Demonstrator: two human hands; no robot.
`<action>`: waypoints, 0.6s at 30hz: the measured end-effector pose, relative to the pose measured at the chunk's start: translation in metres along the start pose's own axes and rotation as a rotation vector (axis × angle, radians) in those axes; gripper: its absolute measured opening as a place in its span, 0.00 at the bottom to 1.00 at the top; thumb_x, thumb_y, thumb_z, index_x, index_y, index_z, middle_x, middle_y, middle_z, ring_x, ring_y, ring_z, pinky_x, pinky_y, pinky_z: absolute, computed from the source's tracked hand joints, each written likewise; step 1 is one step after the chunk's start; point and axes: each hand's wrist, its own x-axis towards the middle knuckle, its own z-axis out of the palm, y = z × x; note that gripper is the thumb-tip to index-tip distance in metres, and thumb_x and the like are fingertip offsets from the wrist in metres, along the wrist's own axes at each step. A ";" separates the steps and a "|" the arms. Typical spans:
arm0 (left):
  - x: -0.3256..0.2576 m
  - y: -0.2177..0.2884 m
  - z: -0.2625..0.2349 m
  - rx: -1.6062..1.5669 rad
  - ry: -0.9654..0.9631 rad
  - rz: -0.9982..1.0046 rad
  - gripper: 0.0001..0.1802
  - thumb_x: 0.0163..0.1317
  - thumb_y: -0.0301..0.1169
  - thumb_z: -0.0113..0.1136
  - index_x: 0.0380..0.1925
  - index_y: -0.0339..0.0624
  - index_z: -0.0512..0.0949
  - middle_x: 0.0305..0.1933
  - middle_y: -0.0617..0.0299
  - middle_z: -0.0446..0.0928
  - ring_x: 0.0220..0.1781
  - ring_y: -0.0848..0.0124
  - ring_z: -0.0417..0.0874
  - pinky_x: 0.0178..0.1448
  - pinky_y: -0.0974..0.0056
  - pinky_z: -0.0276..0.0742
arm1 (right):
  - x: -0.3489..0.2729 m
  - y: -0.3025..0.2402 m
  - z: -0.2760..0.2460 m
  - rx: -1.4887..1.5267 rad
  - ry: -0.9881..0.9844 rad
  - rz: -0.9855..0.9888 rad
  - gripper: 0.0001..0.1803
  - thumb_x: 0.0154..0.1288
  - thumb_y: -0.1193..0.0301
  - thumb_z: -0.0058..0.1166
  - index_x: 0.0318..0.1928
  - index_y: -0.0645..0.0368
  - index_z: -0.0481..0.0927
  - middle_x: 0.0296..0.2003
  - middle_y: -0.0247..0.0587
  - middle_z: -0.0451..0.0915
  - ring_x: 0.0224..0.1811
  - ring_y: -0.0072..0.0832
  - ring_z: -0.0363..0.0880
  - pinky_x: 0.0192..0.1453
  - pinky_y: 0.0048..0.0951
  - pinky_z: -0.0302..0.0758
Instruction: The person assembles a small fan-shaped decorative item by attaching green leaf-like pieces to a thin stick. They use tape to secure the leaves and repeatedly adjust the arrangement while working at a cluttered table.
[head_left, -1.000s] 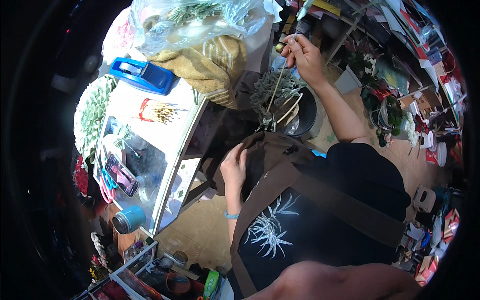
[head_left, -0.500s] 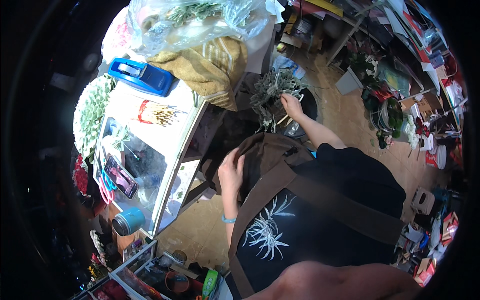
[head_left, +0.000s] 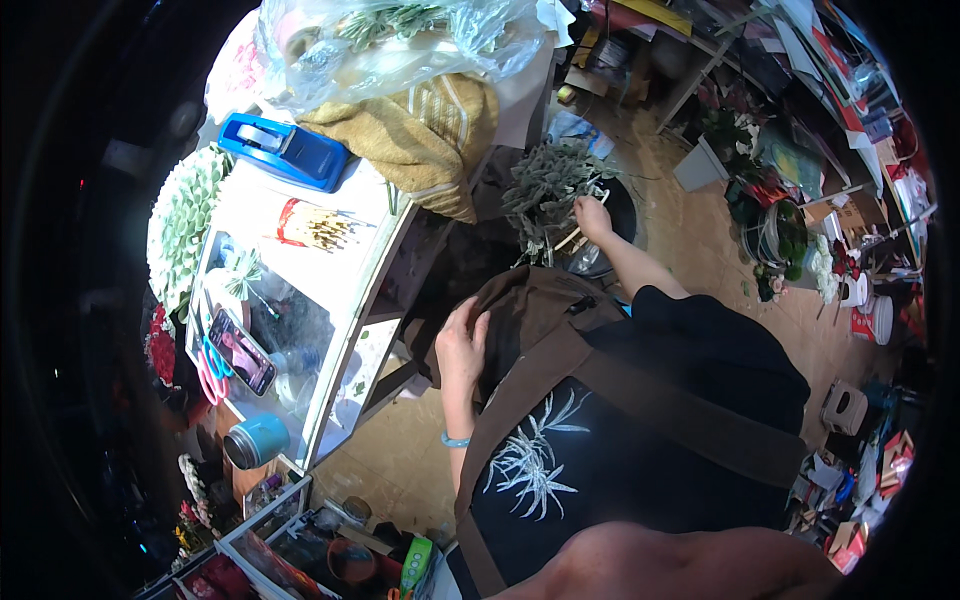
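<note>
My right hand (head_left: 593, 218) reaches out over a dark round bucket (head_left: 623, 212) on the floor, at the edge of a bunch of grey-green leafy stems (head_left: 555, 185). Its fingers are curled closed; whether a stem lies between them is too small to make out. Pale stem ends show just below that hand. Wearing a blue bangle, my left hand (head_left: 461, 345) lies on the brown apron (head_left: 530, 310) over my lap, fingers stretched out, nothing held.
On the white table to the left are a blue tape dispenser (head_left: 283, 150), a mustard towel (head_left: 425, 140), a bundle of thin sticks (head_left: 315, 226), a phone (head_left: 242, 352), scissors (head_left: 212, 372) and a blue cup (head_left: 257, 441). Flower pots and clutter line the right side.
My right hand has drawn slightly down and away from the foliage top, and the leafy bunch has shifted a little. My left hand stays where it was.
</note>
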 end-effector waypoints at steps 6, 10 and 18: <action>-0.002 0.001 -0.008 -0.034 0.050 0.000 0.14 0.56 0.31 0.58 0.42 0.40 0.76 0.36 0.51 0.78 0.37 0.57 0.80 0.40 0.62 0.75 | -0.008 -0.107 -0.071 0.331 0.182 -0.497 0.08 0.59 0.69 0.55 0.28 0.60 0.74 0.27 0.44 0.73 0.28 0.42 0.75 0.29 0.35 0.69; -0.003 0.002 -0.011 -0.020 0.070 -0.018 0.15 0.55 0.31 0.59 0.43 0.39 0.76 0.36 0.51 0.78 0.36 0.57 0.80 0.40 0.62 0.75 | -0.042 -0.226 -0.117 0.475 0.098 -1.001 0.07 0.52 0.76 0.60 0.25 0.60 0.74 0.20 0.41 0.71 0.20 0.35 0.72 0.24 0.31 0.67; -0.017 0.003 -0.022 0.001 0.181 -0.038 0.15 0.56 0.32 0.58 0.43 0.39 0.75 0.35 0.52 0.78 0.36 0.57 0.80 0.39 0.61 0.75 | -0.063 -0.411 -0.120 0.285 0.041 -1.522 0.10 0.54 0.75 0.55 0.39 0.62 0.75 0.34 0.42 0.74 0.37 0.38 0.73 0.41 0.34 0.71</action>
